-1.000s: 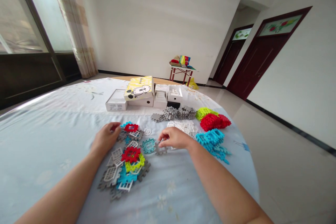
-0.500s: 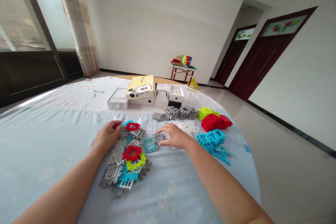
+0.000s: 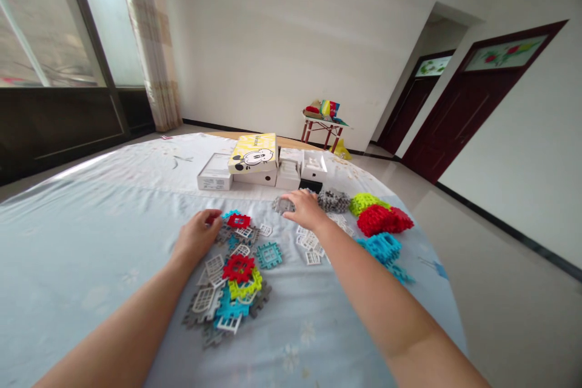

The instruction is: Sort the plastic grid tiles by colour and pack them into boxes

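My left hand (image 3: 197,235) rests at the left edge of a mixed pile, its fingers loosely curled and apart, with nothing seen in them. The pile holds red window pieces (image 3: 239,268), a lime-green piece (image 3: 245,284), blue pieces (image 3: 233,303), white window frames (image 3: 204,299) and grey notched pieces. My right hand (image 3: 305,209) is at the grey heap, its fingers closed on a grey building piece (image 3: 285,205); the fingers partly cover it. A teal square piece (image 3: 269,254) lies between the mixed pile and the white window frames (image 3: 313,242) under my right forearm.
Sorted heaps of grey (image 3: 334,200), lime-green (image 3: 366,202), red (image 3: 382,220) and blue pieces (image 3: 384,247) line the right side of the cloth-covered round table (image 3: 113,242). Behind them stand a yellow-and-white cartoon box (image 3: 253,154), white boxes (image 3: 214,179) and a black box (image 3: 311,185).
My right hand has moved away from beside the teal piece to the grey heap, taking the grey piece along. My left hand stays by the mixed pile. The view has shifted slightly.
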A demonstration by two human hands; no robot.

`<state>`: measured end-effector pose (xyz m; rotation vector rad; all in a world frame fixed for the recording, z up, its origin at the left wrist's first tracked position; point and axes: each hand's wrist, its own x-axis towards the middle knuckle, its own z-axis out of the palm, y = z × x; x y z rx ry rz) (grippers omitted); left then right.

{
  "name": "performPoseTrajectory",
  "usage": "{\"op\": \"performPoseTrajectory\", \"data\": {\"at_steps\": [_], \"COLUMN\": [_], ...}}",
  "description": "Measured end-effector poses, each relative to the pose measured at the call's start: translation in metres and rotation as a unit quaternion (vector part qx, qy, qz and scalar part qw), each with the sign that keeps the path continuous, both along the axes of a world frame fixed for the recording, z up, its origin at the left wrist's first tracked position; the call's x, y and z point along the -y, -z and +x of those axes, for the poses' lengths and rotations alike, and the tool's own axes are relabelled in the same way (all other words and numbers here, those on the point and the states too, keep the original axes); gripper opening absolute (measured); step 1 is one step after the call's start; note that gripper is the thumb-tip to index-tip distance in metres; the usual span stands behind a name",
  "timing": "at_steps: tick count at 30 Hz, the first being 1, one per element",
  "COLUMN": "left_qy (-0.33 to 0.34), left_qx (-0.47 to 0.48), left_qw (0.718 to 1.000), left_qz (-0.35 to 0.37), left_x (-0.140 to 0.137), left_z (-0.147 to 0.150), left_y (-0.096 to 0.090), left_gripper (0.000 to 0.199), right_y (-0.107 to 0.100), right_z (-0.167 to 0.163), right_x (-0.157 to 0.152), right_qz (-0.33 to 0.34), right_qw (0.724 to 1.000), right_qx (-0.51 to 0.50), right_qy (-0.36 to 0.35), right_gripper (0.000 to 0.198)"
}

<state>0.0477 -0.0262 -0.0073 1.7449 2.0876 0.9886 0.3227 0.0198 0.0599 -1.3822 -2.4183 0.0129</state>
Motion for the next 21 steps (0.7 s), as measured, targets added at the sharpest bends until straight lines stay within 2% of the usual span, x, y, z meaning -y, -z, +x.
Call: {"op": "performPoseTrajectory", "data": {"at_steps": [4,8,14,21], "left_qy": [0.000,-0.004,-0.002,-0.007], "left_qx": [0.002,-0.003,0.012,0.024], "left_qw": [1.000,1.000,1.000,0.999], "left_qz": [0.003,0.002,0.016,0.030], "left_x": [0.002,0.003,0.001,0.000], "left_z": [0.002,0.004,0.002,0.001], "left_y": [-0.003,-0.004,-0.001,0.001], "left_gripper": [0.037,0.036,0.035,0.036], "right_y": [-0.002,0.001,0.009,0.024], "right_z": [-0.011,-0.029,-0.070,-0.101], "right_x": [-0.014,-0.003,0.018,0.018], "right_qz": [0.026,0.023,-0.040,-0.092], "right_qw": [0.999,0.999,0.993,0.992], "right_qx": [0.002,-0.016,-0.036,0.001], "right_qy": [0.027,-0.015,-0.103,-0.089], "right_gripper": [0.051,0.041,0.028,0.030]}}
